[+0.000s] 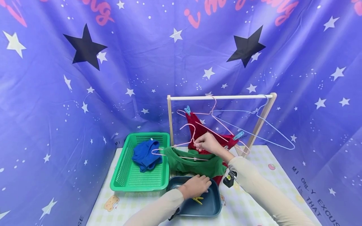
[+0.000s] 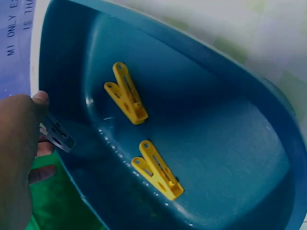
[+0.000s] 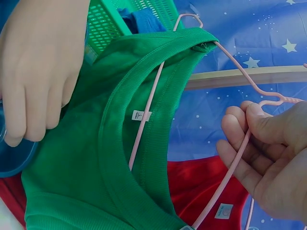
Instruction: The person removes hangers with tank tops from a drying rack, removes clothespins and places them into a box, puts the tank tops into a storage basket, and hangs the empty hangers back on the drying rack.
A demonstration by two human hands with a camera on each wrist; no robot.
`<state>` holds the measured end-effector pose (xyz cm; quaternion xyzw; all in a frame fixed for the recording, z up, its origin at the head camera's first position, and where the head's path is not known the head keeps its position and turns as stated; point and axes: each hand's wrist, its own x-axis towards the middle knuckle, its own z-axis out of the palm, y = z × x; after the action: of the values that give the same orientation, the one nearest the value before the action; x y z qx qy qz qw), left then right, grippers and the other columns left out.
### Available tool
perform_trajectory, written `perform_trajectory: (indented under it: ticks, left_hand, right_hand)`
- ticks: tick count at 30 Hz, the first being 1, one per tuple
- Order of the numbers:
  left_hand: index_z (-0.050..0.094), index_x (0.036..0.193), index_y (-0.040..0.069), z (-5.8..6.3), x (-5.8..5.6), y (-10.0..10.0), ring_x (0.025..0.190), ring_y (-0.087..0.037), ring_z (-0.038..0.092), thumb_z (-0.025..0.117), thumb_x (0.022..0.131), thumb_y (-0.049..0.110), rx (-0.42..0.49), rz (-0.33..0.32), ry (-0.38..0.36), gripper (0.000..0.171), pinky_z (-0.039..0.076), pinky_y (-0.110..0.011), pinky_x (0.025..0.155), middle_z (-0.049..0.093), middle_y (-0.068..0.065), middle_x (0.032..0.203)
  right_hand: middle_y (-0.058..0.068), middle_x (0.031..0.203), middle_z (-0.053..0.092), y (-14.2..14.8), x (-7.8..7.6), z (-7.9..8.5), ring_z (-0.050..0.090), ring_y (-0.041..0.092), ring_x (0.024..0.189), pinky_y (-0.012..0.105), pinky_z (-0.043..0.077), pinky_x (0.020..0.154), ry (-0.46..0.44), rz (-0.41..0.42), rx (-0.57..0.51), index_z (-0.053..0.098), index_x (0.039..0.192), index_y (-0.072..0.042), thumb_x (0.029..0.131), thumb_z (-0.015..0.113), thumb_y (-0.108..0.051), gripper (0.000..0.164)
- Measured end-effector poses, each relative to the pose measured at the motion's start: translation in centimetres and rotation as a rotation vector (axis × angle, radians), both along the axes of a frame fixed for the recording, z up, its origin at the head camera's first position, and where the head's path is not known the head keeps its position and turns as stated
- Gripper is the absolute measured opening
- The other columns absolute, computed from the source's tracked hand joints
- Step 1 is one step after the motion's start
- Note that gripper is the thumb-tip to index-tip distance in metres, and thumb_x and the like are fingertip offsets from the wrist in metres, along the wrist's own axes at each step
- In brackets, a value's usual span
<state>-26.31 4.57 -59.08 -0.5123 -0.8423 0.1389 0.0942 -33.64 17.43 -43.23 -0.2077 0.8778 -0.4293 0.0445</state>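
Note:
My right hand (image 1: 207,142) pinches a pink hanger (image 3: 223,184) just below its hook. On that hanger hangs a green top (image 3: 76,139), its neckline and small white label showing. Below it my left hand (image 1: 196,186) reaches over a dark blue basin (image 1: 212,204). Between the left thumb and fingers a greyish clothespin (image 2: 60,134) is pinched, at the basin's edge. Inside the basin lie two yellow clothespins (image 2: 127,96). Behind the green top, a red garment (image 1: 198,125) hangs from another pink hanger, with blue clothespins (image 1: 238,135) at its two shoulders.
A rack with a white bar (image 1: 192,98) and wooden posts stands at the back. From the bar's right end hangs a bare pale blue hanger (image 1: 277,146). To the left, a green basket (image 1: 121,175) contains a blue garment (image 1: 147,155). A starry purple curtain (image 1: 158,78) surrounds the table.

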Motion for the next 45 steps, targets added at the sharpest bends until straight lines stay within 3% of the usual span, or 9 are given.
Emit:
perform_trajectory:
  ticks: [5,8,12,16,19,23,26,36,45]
  left_hand:
    - [0.058,0.121,0.024,-0.9,0.0,0.3,0.108,-0.005,0.058,0.048,0.107,0.045,-0.043,0.006,-0.003,0.027,0.05,-0.02,0.089,0.061,0.01,0.12]
    - [0.058,0.12,0.025,-1.5,-0.1,0.5,0.109,-0.005,0.057,0.047,0.107,0.046,-0.061,-0.008,0.02,0.027,0.05,-0.021,0.09,0.06,0.011,0.119]
    - [0.058,0.12,0.025,-2.0,-0.2,0.6,0.109,-0.004,0.057,0.048,0.106,0.048,-0.079,-0.032,0.059,0.028,0.05,-0.021,0.089,0.06,0.011,0.119]
    - [0.059,0.121,0.026,-2.2,-0.2,0.6,0.109,-0.004,0.057,0.051,0.105,0.049,-0.109,-0.058,0.097,0.029,0.05,-0.021,0.089,0.06,0.011,0.12]
    - [0.061,0.124,0.027,-2.3,-0.3,0.7,0.11,-0.004,0.057,0.053,0.104,0.049,-0.135,-0.069,0.089,0.03,0.05,-0.021,0.09,0.061,0.012,0.122]
    - [0.063,0.127,0.029,-2.5,-0.4,0.9,0.111,-0.004,0.058,0.056,0.102,0.048,-0.167,-0.064,0.061,0.031,0.051,-0.021,0.092,0.062,0.012,0.124]
    - [0.064,0.126,0.031,-2.8,-0.2,0.9,0.109,-0.003,0.059,0.06,0.1,0.048,-0.185,-0.059,0.076,0.031,0.051,-0.02,0.088,0.063,0.013,0.123]
    - [0.068,0.118,0.034,-3.9,-0.2,0.6,0.101,-0.001,0.061,0.063,0.097,0.053,-0.191,-0.051,0.13,0.029,0.049,-0.018,0.078,0.066,0.017,0.116]
    - [0.069,0.117,0.033,-4.3,0.0,0.5,0.1,-0.003,0.061,0.065,0.096,0.047,-0.165,-0.034,0.12,0.026,0.051,-0.02,0.081,0.066,0.015,0.115]
  right_hand:
    - [0.019,0.076,0.074,-0.2,-0.1,0.0,0.067,0.012,0.058,0.028,0.06,0.063,-0.01,-0.015,0.015,0.077,0.098,0.008,0.094,0.069,0.0,0.012]
    - [0.018,0.075,0.074,-0.3,-0.1,-0.1,0.064,0.006,0.057,0.023,0.058,0.062,-0.012,-0.017,0.021,0.078,0.097,0.006,0.094,0.069,-0.001,0.011]
    - [0.016,0.074,0.074,-0.3,-0.1,-0.1,0.064,0.007,0.057,0.024,0.058,0.062,-0.004,-0.012,0.027,0.078,0.095,0.006,0.094,0.069,-0.001,0.011]
    - [0.018,0.074,0.074,-0.3,-0.2,-0.2,0.065,0.006,0.057,0.038,0.062,0.067,-0.007,-0.009,0.019,0.077,0.096,0.008,0.094,0.069,0.0,0.012]
    - [0.019,0.075,0.074,-0.3,-0.2,-0.3,0.065,0.007,0.058,0.041,0.063,0.068,-0.018,-0.008,0.011,0.076,0.097,0.009,0.094,0.068,0.0,0.013]
    - [0.016,0.074,0.074,-0.4,-0.1,-0.3,0.072,0.029,0.064,0.043,0.063,0.07,-0.031,-0.015,0.006,0.077,0.098,0.008,0.095,0.068,0.0,0.013]
    - [0.015,0.074,0.074,-0.5,-0.1,-0.4,0.072,0.045,0.075,0.052,0.062,0.074,-0.034,-0.018,-0.002,0.077,0.097,0.007,0.095,0.068,0.0,0.012]
    - [0.013,0.073,0.074,-0.7,-0.2,-0.4,0.073,0.036,0.07,0.025,0.059,0.061,-0.043,-0.032,0.013,0.078,0.098,0.006,0.095,0.068,-0.002,0.012]
    - [0.017,0.075,0.074,-0.6,-0.1,-0.3,0.072,0.028,0.065,0.028,0.06,0.062,-0.055,-0.031,0.01,0.076,0.099,0.01,0.095,0.068,0.001,0.014]
